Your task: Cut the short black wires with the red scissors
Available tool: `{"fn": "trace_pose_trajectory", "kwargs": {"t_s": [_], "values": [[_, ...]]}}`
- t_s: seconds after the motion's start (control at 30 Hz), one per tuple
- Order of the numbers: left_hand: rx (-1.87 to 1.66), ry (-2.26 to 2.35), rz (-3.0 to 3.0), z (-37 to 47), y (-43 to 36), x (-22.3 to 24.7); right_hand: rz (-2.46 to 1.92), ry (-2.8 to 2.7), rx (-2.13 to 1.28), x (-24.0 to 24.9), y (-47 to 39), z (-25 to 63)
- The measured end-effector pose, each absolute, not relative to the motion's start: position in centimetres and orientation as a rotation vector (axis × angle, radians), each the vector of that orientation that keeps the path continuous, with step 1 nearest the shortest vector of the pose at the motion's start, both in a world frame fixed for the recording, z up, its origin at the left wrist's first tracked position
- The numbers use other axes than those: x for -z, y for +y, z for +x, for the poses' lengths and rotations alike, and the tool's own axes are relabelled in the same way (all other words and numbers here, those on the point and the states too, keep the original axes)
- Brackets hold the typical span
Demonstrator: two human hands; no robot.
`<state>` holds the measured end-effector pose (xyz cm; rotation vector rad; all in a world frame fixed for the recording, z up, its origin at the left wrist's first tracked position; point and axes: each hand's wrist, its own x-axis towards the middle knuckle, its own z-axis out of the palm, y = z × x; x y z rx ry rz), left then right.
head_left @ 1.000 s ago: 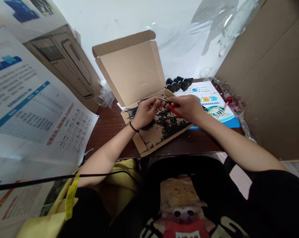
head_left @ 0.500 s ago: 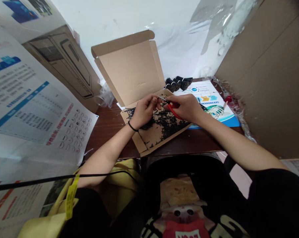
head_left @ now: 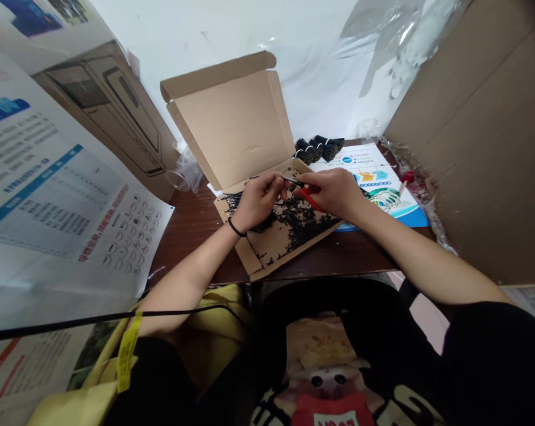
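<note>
Over an open cardboard box (head_left: 255,260) I hold both hands close together. My right hand (head_left: 336,190) grips red-handled scissors (head_left: 310,200), whose blades point left towards my left fingertips. My left hand (head_left: 261,201) is closed in a pinch; what lies between its thumb and fingers is too small to make out. Many short black snippets (head_left: 305,222) are scattered over the box floor. Longer black pieces with pale, shiny ends (head_left: 232,202) lie at the box's left side, partly hidden by my left hand.
Tied bundles of black strands (head_left: 319,149) lie behind the box. Right of it, a coil of pale cord (head_left: 385,200) rests on a printed sheet (head_left: 409,216). A printed poster (head_left: 72,195) and a carton (head_left: 112,112) stand left; a cardboard panel (head_left: 471,148) stands right.
The hands and scissors hold nearly the same place over the box. The view has shifted very slightly, and the scissor blades look a little different in angle.
</note>
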<state>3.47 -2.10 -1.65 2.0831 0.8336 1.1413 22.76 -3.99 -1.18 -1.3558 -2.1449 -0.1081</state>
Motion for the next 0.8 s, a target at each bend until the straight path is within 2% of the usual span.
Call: {"fn": "trace_pose_trajectory", "kwargs": {"t_s": [0.23, 0.5, 0.7, 0.8], "values": [[-1.093, 0.829, 2.025, 3.6, -2.0, 1.4, -1.54, -2.037, 0.186, 0.9, -4.3, 22.5], [-1.124, 0.823, 1.755, 3.4, -1.5, 1.8, -1.401, -2.033, -0.133, 0.7, -4.2, 22.7], [-1.167, 0.84, 1.729, 3.4, -1.2, 2.1, -1.569, -2.067, 0.252, 1.3, -3.9, 23.1], [-1.238, 0.886, 1.731, 3.3, -0.9, 2.0, -1.55, -2.096, 0.34, 1.4, -4.0, 23.2]]}}
